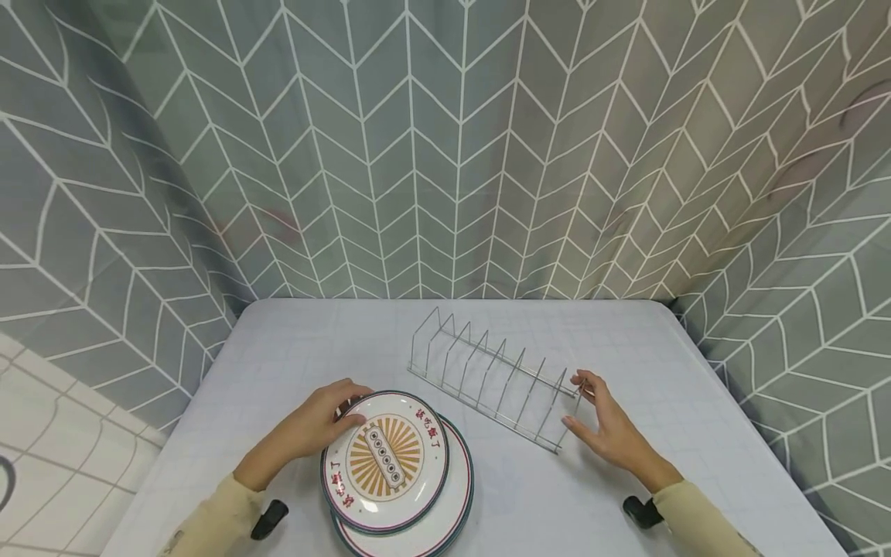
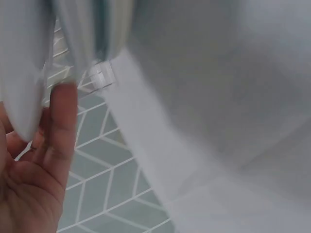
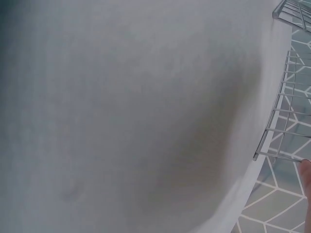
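My left hand grips the rim of a round white plate, thumb on top and fingers at the far-left edge. Red characters, an orange sunburst and a dark rim decorate it. Beneath lies a larger white plate with a green rim, mostly covered. In the left wrist view, the plate's edge sits between thumb and fingers, blurred. A wire dish rack with several upright dividers stands slantwise to the right of the plates. At its right end, my right hand holds the end wires; the right wrist view shows the thumb on the wire.
A pale cloth covers the table, whose back edge meets a grey-green curtain with white chevron lines. The curtain also hangs at both sides. White tiles show at the lower left. Black wrist devices sit below both hands.
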Tool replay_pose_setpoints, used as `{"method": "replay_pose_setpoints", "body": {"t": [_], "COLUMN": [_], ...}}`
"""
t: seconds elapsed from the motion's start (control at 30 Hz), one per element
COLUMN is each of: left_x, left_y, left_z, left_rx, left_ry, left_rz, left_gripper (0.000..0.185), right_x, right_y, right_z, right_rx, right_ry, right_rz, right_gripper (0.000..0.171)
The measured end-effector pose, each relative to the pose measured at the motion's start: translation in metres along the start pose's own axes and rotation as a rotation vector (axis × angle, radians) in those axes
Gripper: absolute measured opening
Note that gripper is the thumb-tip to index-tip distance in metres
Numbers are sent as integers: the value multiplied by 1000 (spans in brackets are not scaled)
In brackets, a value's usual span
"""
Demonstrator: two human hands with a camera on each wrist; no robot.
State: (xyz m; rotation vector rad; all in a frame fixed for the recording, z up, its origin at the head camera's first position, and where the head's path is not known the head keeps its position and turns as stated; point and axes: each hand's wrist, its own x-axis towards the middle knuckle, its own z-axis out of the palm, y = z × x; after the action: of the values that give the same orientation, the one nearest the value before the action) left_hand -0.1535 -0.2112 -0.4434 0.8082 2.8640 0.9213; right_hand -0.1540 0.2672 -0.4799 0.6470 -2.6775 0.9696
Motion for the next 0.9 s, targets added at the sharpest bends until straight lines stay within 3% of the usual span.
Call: {"method": "replay_pose_setpoints", "body": {"t": [0.2,0.4,0.57,0.67,0.9], "left_x": [4,19,48,69,114], "left_y": [11,28,47,58,71], "left_z": [-19,-49,-83,-94,-89], "left_rx": [-6,58,198,272,360], "left_ry": [102,354,558,653,698], "left_rz": [57,193,239,255,264], "left_gripper": [42,36,35,33,34], "right_x": [-2,-2,-1,0,1], "right_y": [0,1,1,2,0], "right_z": [0,-1,-2,-2,0], "right_rx": [9,15,38,48,51], "right_ry": [9,5,1,1,10], "right_rz": [14,9,22,30,28], "right_gripper": [79,79,77,76,76]}}
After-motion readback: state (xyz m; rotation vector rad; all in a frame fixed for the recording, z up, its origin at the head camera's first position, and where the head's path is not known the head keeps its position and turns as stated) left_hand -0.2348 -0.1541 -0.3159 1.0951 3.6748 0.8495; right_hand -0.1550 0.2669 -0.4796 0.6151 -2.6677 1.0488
